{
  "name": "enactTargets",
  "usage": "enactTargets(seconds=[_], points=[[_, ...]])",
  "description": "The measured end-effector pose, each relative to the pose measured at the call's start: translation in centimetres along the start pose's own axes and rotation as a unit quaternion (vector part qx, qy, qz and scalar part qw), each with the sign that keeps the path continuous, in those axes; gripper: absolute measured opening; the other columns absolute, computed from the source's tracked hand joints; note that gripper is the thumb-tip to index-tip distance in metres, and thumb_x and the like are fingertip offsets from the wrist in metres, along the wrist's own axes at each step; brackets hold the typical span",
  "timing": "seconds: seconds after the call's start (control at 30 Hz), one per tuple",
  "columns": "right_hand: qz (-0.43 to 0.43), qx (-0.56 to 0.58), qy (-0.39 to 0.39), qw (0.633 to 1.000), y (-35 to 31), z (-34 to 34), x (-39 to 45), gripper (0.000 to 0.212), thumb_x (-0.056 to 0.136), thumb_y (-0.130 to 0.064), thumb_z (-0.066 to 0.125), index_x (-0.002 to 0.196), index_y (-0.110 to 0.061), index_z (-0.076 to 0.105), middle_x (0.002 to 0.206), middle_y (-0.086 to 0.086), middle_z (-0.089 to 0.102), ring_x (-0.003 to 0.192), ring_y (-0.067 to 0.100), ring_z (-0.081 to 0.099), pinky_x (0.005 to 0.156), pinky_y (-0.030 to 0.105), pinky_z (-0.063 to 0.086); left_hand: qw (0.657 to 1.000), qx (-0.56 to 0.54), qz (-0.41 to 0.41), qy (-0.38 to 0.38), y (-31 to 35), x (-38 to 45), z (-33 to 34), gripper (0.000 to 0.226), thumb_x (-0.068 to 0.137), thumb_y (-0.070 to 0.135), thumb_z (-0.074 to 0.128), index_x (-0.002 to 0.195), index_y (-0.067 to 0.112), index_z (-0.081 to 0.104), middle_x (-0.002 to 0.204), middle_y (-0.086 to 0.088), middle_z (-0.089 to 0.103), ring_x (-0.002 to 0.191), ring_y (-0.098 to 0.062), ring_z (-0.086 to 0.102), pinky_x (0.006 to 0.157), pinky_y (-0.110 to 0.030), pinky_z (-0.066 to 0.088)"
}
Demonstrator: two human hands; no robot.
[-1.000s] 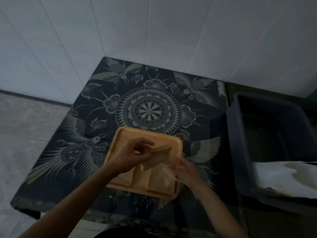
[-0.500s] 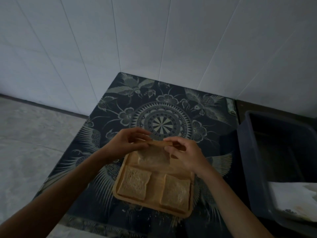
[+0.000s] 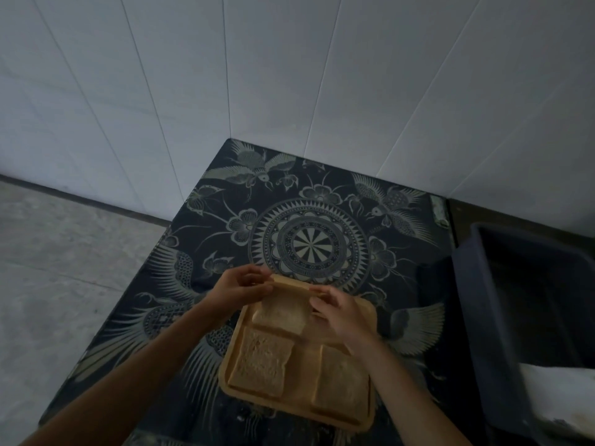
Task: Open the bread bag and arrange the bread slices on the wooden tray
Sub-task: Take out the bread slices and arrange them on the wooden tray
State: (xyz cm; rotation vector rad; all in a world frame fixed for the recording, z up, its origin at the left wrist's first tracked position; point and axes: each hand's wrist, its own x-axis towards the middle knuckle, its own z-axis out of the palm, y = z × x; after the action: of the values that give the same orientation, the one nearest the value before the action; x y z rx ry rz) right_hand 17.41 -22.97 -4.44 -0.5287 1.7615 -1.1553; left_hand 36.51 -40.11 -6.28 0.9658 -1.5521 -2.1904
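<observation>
Tablecloth (image 3: 322,220) bears wooden tray (image 3: 230,368) holding 3 bread slices (image 3: 260,362).

**Patterned table in the tiled corner**

A dark table (image 3: 322,220), covered in a pale bird, flower and mandala pattern, is sitting in the corner of the white tiled walls. A light wooden tray (image 3: 370,320) is lying directly on it, near the front edge, right of centre.
</observation>
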Motion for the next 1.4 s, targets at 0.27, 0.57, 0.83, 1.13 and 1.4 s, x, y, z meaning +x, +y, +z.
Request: enactTargets(seconds=[0.27,0.57,0.83,1.13,1.4], points=[[0.075,0.026,0.019,0.997,2.2,1.9,3.5,0.019,0.098,-0.019,0.068,0.114,-0.028,0.069,0.121,0.001,0.065,0.107,0.017,0.069,0.077,0.028,0.064,0.994,0.053,-0.078,0.053,-2.6,3.5,-2.4,0.024,0.08,0.011,0.084,0.101,0.021,0.078,0.102,-0.01,0.079,0.096,-0.028,0.075,0.072,-0.031,0.061],[0.133,0.021,0.068,0.989,3.3,2.6,6.5,0.012,0.099,-0.022,0.066,0.108,-0.03,0.065,0.117,0.002,0.065,0.106,0.018,0.068,0.072,0.027,0.064,0.957,0.264,-0.083,0.084,-3.8,6.0,-2.2,0.024,0.091,0.023,0.072,0.114,0.017,0.076,0.096,0.002,0.077,0.088,-0.011,0.072,0.08,-0.028,0.059],[0.152,0.031,0.071,0.985,5.0,3.2,6.6,0.03,0.099,-0.02,0.066,0.129,-0.023,0.061,0.117,0.003,0.067,0.103,0.014,0.07,0.075,0.025,0.063,0.952,0.293,-0.079,0.044,-3.3,4.0,-2.7,0.027,0.097,0.026,0.055,0.097,0.038,0.079,0.078,-0.011,0.076,0.061,-0.01,0.061,0.061,-0.027,0.048],[0.13,-0.078,0.099,0.984,6.6,3.8,3.6,0.034,0.102,-0.026,0.057,0.136,-0.024,0.058,0.115,-0.009,0.061,0.106,0.012,0.063,0.097,0.04,0.058,0.954,0.278,-0.108,0.033,-4.7,1.4,-2.2,0.027,0.095,0.028,0.05,0.095,0.023,0.076,0.084,-0.016,0.074,0.07,-0.016,0.063,0.069,-0.042,0.055],[0.184,-0.075,0.053,0.979,8.0,5.7,0.7,0.022,0.105,-0.023,0.044,0.122,-0.033,0.053,0.104,-0.01,0.063,0.095,0.009,0.064,0.094,0.04,0.059,0.939,0.299,-0.147,0.088,-6.8,-1.3,-0.4,0.029,0.101,0.028,0.047,0.116,0.032,0.071,0.082,0.007,0.073,0.063,-0.001,0.066,0.054,-0.018,0.046]])
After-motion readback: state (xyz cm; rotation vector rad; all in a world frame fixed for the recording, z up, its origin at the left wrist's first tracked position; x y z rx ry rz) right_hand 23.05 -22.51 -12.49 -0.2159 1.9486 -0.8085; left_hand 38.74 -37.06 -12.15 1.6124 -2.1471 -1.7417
